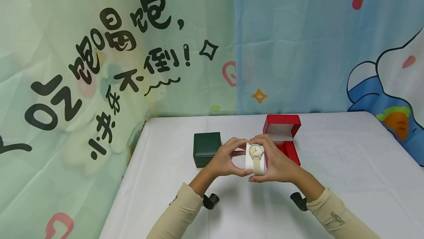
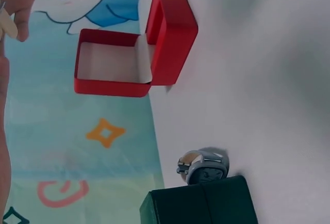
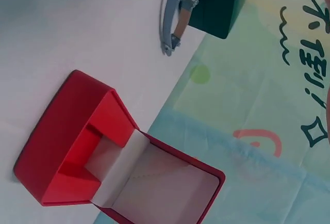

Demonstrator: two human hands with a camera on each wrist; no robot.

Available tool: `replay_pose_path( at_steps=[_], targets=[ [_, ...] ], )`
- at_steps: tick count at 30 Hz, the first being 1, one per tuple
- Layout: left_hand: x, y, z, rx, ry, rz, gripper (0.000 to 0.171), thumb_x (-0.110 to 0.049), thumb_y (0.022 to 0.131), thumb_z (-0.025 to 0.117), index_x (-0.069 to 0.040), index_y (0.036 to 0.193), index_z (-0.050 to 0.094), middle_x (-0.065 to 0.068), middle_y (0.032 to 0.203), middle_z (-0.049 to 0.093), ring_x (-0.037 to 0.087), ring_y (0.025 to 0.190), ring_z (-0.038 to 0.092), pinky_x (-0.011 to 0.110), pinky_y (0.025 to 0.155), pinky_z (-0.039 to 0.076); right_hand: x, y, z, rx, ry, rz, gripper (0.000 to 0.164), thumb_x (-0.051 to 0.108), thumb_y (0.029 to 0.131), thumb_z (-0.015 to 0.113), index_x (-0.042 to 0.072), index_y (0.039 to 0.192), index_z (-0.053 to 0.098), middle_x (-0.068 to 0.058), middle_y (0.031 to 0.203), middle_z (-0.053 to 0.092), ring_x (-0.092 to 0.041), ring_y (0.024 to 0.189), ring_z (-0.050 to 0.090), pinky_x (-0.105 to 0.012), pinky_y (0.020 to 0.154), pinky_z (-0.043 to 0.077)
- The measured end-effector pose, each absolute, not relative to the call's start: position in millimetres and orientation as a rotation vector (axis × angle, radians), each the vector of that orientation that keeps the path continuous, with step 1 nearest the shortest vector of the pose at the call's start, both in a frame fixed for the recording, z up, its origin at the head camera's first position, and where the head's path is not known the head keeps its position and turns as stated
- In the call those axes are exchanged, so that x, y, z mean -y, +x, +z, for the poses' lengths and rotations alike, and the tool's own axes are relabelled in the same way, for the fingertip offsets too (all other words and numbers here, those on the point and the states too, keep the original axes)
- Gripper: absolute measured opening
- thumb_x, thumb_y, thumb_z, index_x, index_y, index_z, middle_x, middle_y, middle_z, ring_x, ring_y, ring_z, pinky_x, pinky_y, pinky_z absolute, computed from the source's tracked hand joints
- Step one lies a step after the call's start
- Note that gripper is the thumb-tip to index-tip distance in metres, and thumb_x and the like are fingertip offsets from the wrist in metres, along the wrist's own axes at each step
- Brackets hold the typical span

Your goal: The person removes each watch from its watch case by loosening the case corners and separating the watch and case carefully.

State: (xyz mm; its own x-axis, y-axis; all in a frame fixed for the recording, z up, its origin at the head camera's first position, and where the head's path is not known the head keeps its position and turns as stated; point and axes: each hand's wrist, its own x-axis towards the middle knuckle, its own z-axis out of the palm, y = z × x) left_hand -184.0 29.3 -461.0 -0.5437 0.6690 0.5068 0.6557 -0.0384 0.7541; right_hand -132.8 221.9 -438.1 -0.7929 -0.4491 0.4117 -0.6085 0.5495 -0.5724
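A wristwatch [image 1: 256,151] with a cream strap and a pale dial is wrapped round a white cushion [image 1: 249,161], held up over the table in the head view. My left hand [image 1: 226,159] curves round its left side, thumb below and fingers above, fingertips right at the cushion's edge. From the right, my right hand [image 1: 278,163] grips the same watch and cushion. Just behind the right hand stands a red watch box [image 1: 282,121], its lid raised; the left wrist view shows the box [image 2: 178,38] too. Only slivers of hand show at the wrist views' edges.
A closed dark green box [image 1: 207,145] sits left of the red one. Beside it lies a second watch [image 3: 175,20] with a grey band, hidden in the head view. The white-covered table [image 1: 347,150] ends at printed curtains [image 1: 298,47] behind and on the left.
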Motion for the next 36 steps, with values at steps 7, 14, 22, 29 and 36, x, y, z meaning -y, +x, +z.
replay_pose_path(
  at_steps=[7,14,22,29,36],
  targets=[
    [-30,-174,-451,-2.222,1.445,1.664,0.073,0.002,0.059,0.082,0.002,0.124,0.047,0.017,0.110,0.048,0.026,0.107,0.055,0.027,0.088,0.049,-223,-129,-437,2.606,0.860,1.202,0.089,0.025,0.057,0.085,0.009,0.128,0.032,-0.003,0.123,0.040,0.000,0.111,0.034,-0.026,0.078,0.052],
    [-29,-169,-446,-2.214,1.473,1.653,0.076,0.005,0.057,0.082,0.007,0.124,0.045,0.019,0.108,0.048,0.030,0.107,0.055,0.029,0.087,0.050,-228,-129,-433,2.643,0.867,1.082,0.089,0.027,0.055,0.087,0.012,0.127,0.037,0.003,0.120,0.045,-0.001,0.108,0.038,-0.028,0.080,0.052],
    [-32,-174,-457,-2.141,1.394,1.712,0.076,0.005,0.057,0.082,0.003,0.124,0.047,0.018,0.110,0.048,0.026,0.109,0.055,0.028,0.087,0.049,-231,-129,-431,2.641,0.878,0.993,0.085,0.035,0.054,0.087,0.013,0.121,0.039,0.005,0.114,0.048,-0.003,0.104,0.043,-0.030,0.079,0.052],
    [-35,-167,-454,-2.134,1.342,1.711,0.073,0.006,0.059,0.080,0.004,0.124,0.046,0.020,0.109,0.045,0.032,0.109,0.053,0.030,0.088,0.049,-235,-130,-425,2.782,0.864,0.882,0.083,0.048,0.057,0.082,0.015,0.119,0.039,0.007,0.108,0.050,-0.004,0.094,0.049,-0.026,0.075,0.052],
    [-41,-171,-465,-2.174,1.319,1.686,0.072,-0.001,0.060,0.082,-0.004,0.123,0.047,0.013,0.109,0.045,0.022,0.109,0.055,0.020,0.086,0.048,-237,-128,-422,2.841,0.825,0.724,0.083,0.055,0.057,0.079,0.014,0.118,0.040,0.006,0.103,0.051,-0.003,0.088,0.047,-0.023,0.072,0.051]
  ],
)
